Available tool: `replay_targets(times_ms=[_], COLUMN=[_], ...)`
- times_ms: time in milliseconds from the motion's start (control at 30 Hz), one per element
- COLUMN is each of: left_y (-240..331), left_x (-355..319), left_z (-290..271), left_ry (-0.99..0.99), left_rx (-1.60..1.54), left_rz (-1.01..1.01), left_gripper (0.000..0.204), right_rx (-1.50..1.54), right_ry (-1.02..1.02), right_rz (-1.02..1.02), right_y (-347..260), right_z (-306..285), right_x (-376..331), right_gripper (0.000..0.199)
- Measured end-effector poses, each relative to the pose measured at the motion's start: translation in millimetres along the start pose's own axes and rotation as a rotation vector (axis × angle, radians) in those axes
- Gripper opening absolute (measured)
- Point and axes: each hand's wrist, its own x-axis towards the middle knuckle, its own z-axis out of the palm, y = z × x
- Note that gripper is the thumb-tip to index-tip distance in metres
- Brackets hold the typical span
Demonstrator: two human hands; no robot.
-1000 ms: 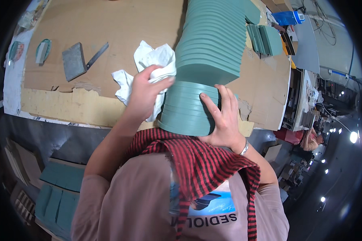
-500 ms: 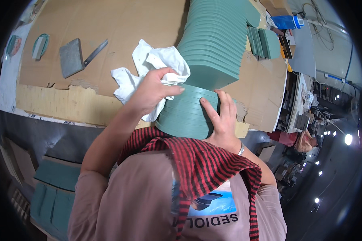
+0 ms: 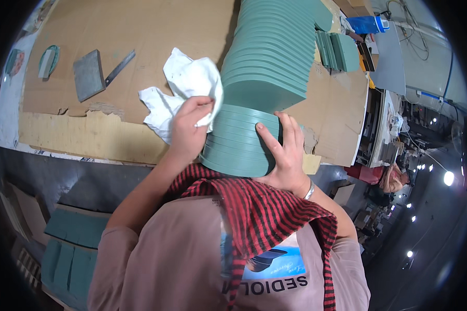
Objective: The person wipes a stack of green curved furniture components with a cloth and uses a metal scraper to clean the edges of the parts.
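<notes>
A crumpled white cloth [image 3: 196, 78] is bunched in my left hand [image 3: 190, 127], beside the left edge of a small stack of green curved panels [image 3: 238, 142]. This stack lies at the table's near edge, against my body. My right hand [image 3: 289, 150] rests on the stack's right side, its thumb and fingers spread over the edges. Beyond it, a long row of similar green panels [image 3: 270, 57] stretches away from me, closely packed. The cloth's far end hangs loose above the table's cardboard cover.
Cardboard [image 3: 140, 31] covers the table. On the left lie a grey block [image 3: 89, 76], a dark metal strip [image 3: 120, 67] and a small pale block with green tape [image 3: 47, 62]. Smaller green pieces [image 3: 342, 52] stand at right. More green panels [image 3: 72, 228] are stacked lower left.
My left hand has moved left with the white cloth, off the stack's top to its left edge. My right hand stays on the stack.
</notes>
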Motion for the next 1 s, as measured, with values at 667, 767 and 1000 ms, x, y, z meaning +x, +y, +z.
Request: replay_targets(times_ms=[667,767,1000], left_y=[55,29,-7], left_x=[103,113,108], left_z=[-87,-135,-169], left_ry=[0.208,0.362,0.008], left_rx=[0.009,0.479,1.462], left_rz=[0.172,-0.081,0.088], left_gripper=[0.046,0.021,0.013], right_rx=[-0.029,-0.012,-0.025], right_ry=[-0.036,-0.030,-0.020], right_rz=[0.015,0.027,0.019], right_y=[6,3,4], right_z=[1,1,1], right_x=[-5,-2,-1], right_gripper=[0.099,0.096,0.089])
